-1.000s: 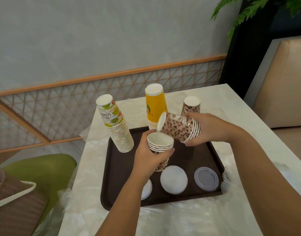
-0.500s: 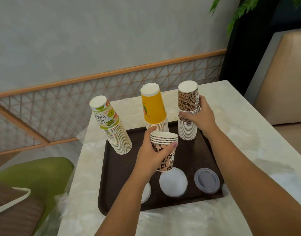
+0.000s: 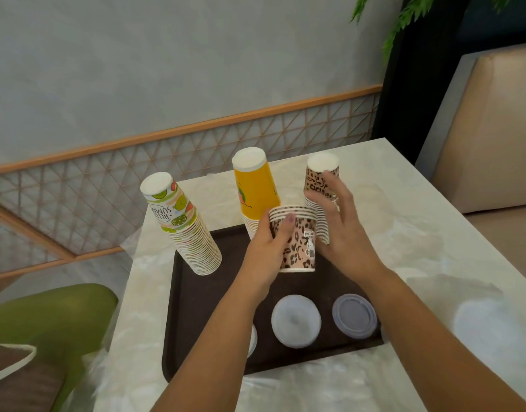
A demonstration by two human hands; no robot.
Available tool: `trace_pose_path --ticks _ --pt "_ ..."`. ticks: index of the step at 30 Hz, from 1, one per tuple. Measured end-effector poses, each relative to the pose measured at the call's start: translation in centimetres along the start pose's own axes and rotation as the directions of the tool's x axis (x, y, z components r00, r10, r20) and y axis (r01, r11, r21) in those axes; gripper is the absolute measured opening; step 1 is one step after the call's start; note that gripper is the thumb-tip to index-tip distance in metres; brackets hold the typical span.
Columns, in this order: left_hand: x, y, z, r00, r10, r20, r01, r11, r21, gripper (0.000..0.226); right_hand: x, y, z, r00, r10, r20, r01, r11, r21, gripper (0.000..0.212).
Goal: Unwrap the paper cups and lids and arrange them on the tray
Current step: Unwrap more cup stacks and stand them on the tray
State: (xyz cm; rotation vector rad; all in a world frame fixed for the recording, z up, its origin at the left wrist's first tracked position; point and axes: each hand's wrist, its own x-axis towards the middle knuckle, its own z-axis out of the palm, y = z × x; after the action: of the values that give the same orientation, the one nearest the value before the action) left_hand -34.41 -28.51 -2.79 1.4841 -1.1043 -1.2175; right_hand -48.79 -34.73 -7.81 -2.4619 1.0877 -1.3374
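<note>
My one head camera looks forward and down, close over the tray (image 3: 196,307) on the worktop (image 3: 434,233).

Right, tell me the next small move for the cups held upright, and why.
Probably flip the short upright stack of leopard-print paper cups, gripped by the left hand, and set it upside down on the tall leopard-print stack by the open right hand. All three tall stacks on the dark brown tray stand upside down.

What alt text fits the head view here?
A left hand grips a short stack of upright leopard-print paper cups above a dark brown tray; the open right hand is beside a tall inverted leopard-print stack.
</note>
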Motion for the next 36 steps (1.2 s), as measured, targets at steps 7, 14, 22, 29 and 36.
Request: trace_pose_path --ticks 7,14,22,29,36 --pt "1.0 2.9 1.1 0.997 0.043 0.057 -0.037 0.993 -0.109 0.025 1.2 0.4 -2.1 1.0 -0.027 -0.012 0.027 0.998 0.06 0.061" --pt "2.9 5.1 2.5 0.964 0.265 -0.007 -0.263 0.962 0.075 0.046 6.3 0.5 -2.7 0.915 0.38 -0.139 -0.354 0.918 0.178 0.074" --pt "5.7 2.8 4.1 0.974 0.222 0.037 -0.225 0.963 0.148 0.054 6.9 4.5 0.0 0.835 0.549 0.03 -0.549 0.829 0.11 0.065" --pt "6.8 -0.3 5.0 0.975 0.214 0.061 -0.221 0.966 0.135 0.057 5.4 5.0 1.9 0.817 0.577 -0.013 -0.569 0.809 0.148 0.066" --pt "5.8 -1.7 5.6 0.984 0.177 -0.029 -0.168 0.966 0.194 0.063 5.1 4.3 0.8 0.774 0.632 0.052 -0.634 0.772 0.052 0.091"
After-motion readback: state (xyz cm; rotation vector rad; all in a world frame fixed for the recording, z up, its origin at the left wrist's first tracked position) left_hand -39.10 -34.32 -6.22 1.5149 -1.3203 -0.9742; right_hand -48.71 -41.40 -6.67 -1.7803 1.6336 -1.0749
